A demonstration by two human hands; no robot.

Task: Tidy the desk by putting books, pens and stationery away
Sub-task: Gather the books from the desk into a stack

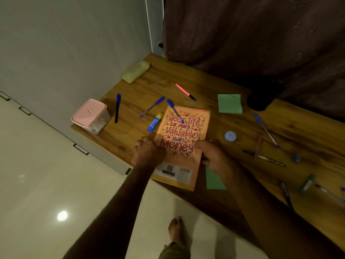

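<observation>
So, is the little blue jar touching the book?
Apart. The head view shows bare desk between the jar and the book's right edge.

I am reaching both bare arms forward and down, the forearms angling slightly toward each other. My left hand (149,153) is showing its back to me, with its fingers curling down over the left edge of the book (183,135). My right hand (211,155) is gripping the book's right edge, the thumb lying on the cover and the fingers curling underneath. Below, I am standing with one bare foot (176,230) in view.
</observation>
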